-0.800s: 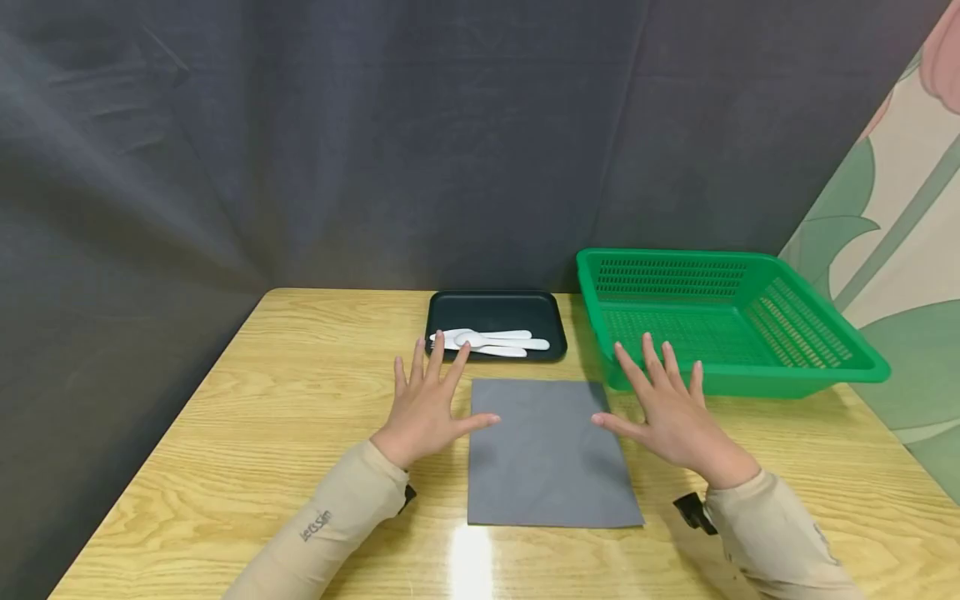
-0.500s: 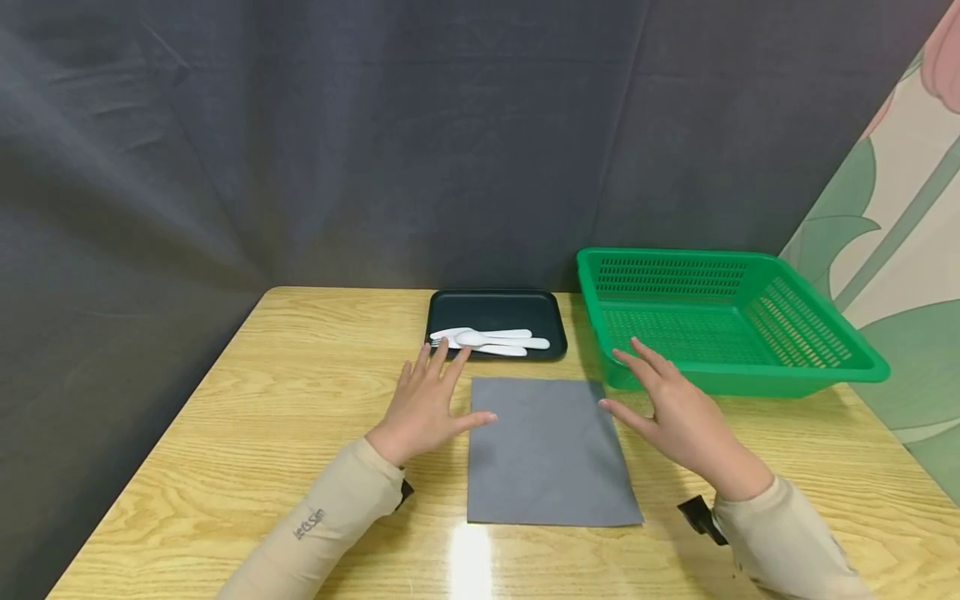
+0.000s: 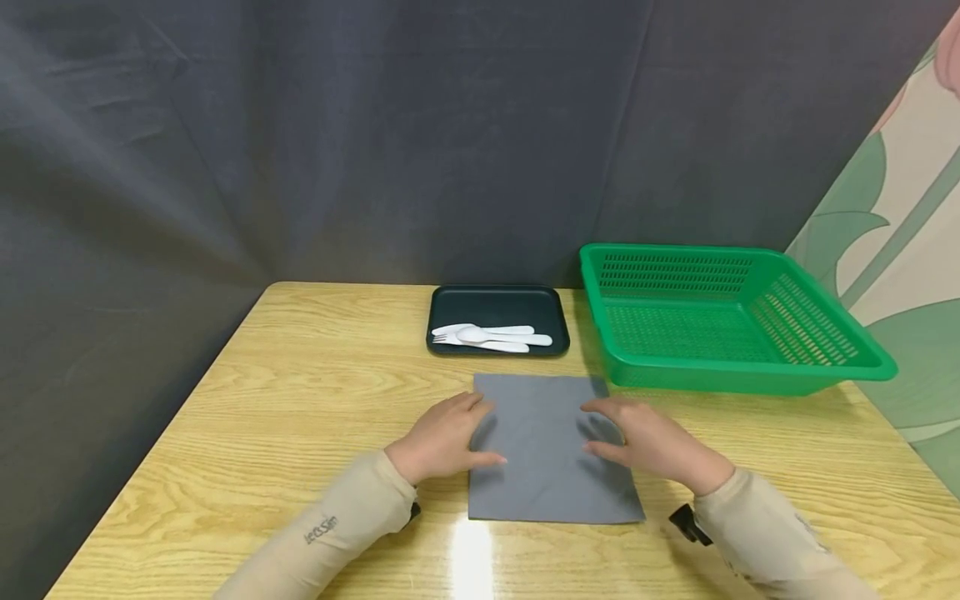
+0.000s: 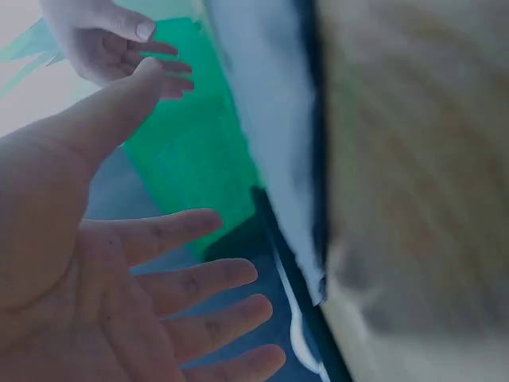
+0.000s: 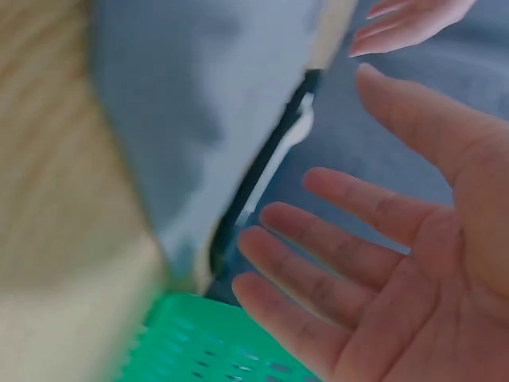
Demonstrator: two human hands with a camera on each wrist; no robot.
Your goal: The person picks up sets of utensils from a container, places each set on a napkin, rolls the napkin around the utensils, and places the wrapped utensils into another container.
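Hovering | left fingers, right fingers | gray sheet below, lying flat

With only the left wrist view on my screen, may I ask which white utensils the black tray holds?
Observer: The head view shows a fork, a spoon and a third white utensil in the black tray.
Operator: Thank you; where is the right hand relative to the gray cloth?
Observer: The head view shows it overlapping the cloth's right edge, with its shadow falling on the cloth.
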